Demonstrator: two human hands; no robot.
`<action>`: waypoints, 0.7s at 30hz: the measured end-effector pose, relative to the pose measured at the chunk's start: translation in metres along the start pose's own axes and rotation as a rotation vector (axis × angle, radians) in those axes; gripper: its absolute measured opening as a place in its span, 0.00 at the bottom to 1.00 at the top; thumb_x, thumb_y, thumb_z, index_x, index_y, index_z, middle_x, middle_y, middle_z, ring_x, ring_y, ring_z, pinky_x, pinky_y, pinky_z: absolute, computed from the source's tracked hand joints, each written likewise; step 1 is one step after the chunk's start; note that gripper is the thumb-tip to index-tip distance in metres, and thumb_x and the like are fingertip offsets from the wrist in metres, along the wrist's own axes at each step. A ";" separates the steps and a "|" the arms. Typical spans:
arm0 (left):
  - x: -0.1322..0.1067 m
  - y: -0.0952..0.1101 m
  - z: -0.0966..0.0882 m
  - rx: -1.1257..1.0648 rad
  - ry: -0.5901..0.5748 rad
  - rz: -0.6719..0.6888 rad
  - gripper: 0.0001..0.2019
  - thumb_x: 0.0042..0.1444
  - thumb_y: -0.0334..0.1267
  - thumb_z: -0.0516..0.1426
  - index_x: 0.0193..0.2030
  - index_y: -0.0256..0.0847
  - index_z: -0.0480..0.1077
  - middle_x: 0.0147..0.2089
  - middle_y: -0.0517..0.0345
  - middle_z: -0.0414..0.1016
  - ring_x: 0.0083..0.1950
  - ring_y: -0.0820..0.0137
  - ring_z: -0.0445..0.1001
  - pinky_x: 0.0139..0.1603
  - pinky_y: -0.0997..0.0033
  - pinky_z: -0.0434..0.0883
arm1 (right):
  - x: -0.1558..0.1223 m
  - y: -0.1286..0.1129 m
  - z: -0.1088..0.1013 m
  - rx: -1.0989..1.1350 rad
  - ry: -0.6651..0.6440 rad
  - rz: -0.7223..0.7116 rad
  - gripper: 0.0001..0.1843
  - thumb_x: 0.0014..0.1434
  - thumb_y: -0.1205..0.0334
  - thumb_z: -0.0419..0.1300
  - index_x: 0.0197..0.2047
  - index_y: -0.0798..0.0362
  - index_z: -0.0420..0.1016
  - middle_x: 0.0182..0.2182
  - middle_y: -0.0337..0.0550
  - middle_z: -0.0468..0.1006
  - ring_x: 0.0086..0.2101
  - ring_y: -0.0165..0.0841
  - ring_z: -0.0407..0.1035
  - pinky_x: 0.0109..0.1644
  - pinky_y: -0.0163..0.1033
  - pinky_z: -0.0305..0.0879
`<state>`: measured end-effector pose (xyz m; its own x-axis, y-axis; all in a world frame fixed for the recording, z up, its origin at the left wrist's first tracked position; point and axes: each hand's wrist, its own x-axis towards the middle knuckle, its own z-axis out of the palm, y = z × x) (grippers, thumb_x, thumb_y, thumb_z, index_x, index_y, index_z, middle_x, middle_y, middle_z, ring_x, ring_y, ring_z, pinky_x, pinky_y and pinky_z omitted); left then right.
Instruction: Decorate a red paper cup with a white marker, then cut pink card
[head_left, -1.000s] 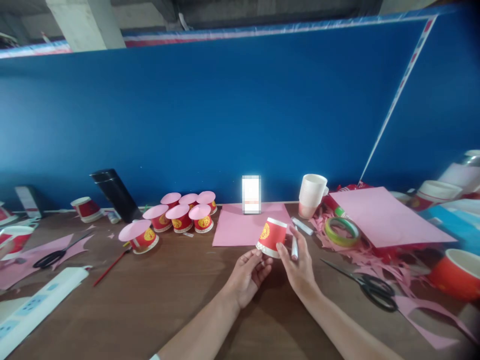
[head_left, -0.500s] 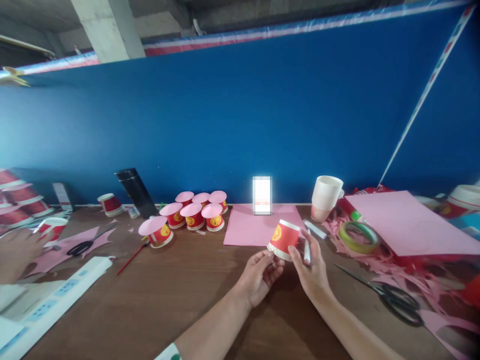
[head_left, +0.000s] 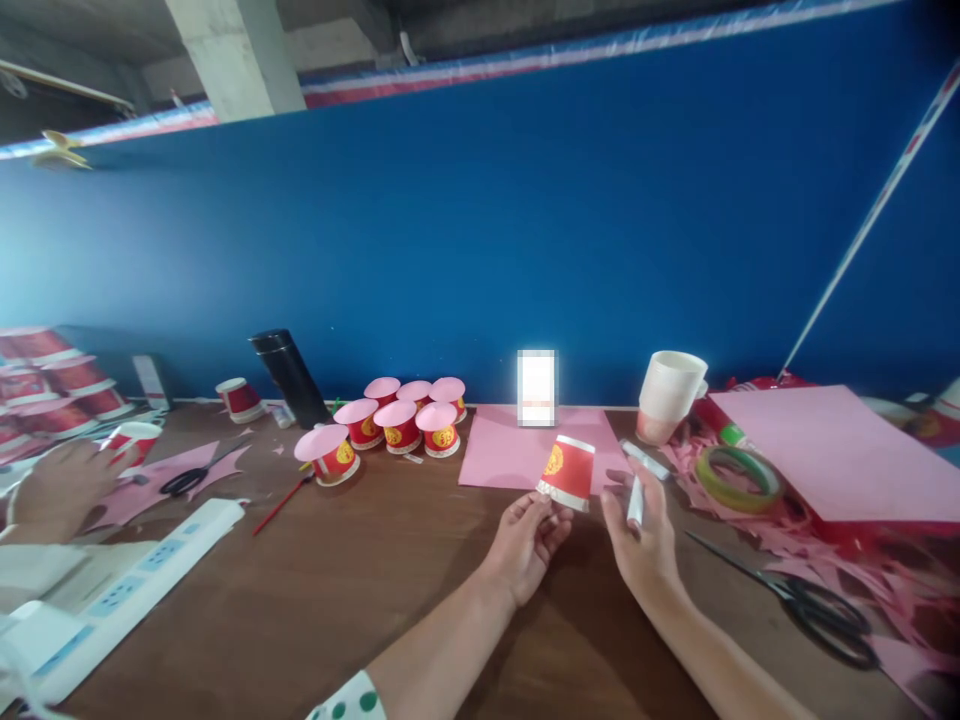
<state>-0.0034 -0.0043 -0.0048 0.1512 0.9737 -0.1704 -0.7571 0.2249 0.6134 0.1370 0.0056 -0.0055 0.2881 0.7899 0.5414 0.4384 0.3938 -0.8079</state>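
Note:
My left hand (head_left: 531,545) pinches the lower rim of a red paper cup (head_left: 571,472) with a yellow emblem and white rim, held upside down and slightly tilted. Apart from the cup, just to its right, is my right hand (head_left: 641,525). Its fingers curl over a slim white tube (head_left: 635,505), while the thumb stands free. A second white tube (head_left: 646,460) lies beyond those fingers. Behind the cup, a pink sheet (head_left: 499,450) lies flat, with a bright blurred white rectangle (head_left: 537,388) upright at its back.
Several finished-looking red cups with pink paper discs (head_left: 397,425) stand left of centre. Around them are a black flask (head_left: 289,380) and red brush (head_left: 281,505). White cups (head_left: 669,395), green tape (head_left: 739,478) and scissors (head_left: 817,610) lie rightward. Another person's hand (head_left: 64,490) is far left.
My right thumb has come off the cup, which now stays in my left hand alone and has turned slightly. The view has swung a little left.

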 end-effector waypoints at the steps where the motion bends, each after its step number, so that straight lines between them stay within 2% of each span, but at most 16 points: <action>1: 0.000 0.000 0.000 0.016 0.000 -0.004 0.08 0.47 0.34 0.61 0.25 0.34 0.66 0.25 0.59 0.70 0.31 0.76 0.73 0.34 0.78 0.71 | 0.000 0.000 0.000 -0.017 0.020 -0.033 0.23 0.58 0.58 0.52 0.56 0.52 0.57 0.42 0.49 0.71 0.41 0.37 0.68 0.42 0.45 0.68; 6: -0.003 0.001 0.003 0.063 0.008 -0.010 0.06 0.47 0.34 0.61 0.29 0.34 0.68 0.28 0.56 0.72 0.31 0.76 0.73 0.35 0.77 0.71 | -0.002 -0.009 -0.004 -0.020 0.073 -0.156 0.20 0.61 0.61 0.48 0.56 0.53 0.58 0.44 0.50 0.69 0.40 0.35 0.68 0.43 0.43 0.67; 11: -0.003 0.002 0.003 0.056 -0.014 -0.017 0.07 0.47 0.34 0.61 0.30 0.34 0.68 0.29 0.55 0.73 0.32 0.76 0.73 0.35 0.78 0.70 | -0.007 -0.018 -0.007 0.088 -0.029 -0.154 0.20 0.62 0.62 0.47 0.57 0.51 0.58 0.38 0.47 0.71 0.33 0.33 0.68 0.37 0.41 0.68; 17: 0.000 -0.001 0.000 0.112 -0.032 0.008 0.08 0.48 0.35 0.61 0.32 0.33 0.69 0.30 0.54 0.73 0.34 0.75 0.73 0.37 0.77 0.70 | -0.011 -0.017 -0.014 0.033 -0.141 -0.286 0.11 0.60 0.63 0.50 0.43 0.52 0.70 0.34 0.47 0.73 0.35 0.38 0.69 0.38 0.43 0.67; 21: -0.001 -0.003 0.002 0.174 -0.044 0.026 0.09 0.49 0.37 0.60 0.33 0.33 0.69 0.32 0.53 0.74 0.34 0.75 0.73 0.38 0.78 0.70 | -0.012 -0.015 -0.014 0.021 -0.149 -0.171 0.11 0.61 0.61 0.49 0.36 0.52 0.71 0.27 0.44 0.72 0.28 0.35 0.68 0.34 0.40 0.66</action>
<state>0.0001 -0.0058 -0.0047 0.1631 0.9791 -0.1211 -0.6400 0.1984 0.7423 0.1384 -0.0164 0.0032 0.0814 0.7712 0.6314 0.4514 0.5363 -0.7132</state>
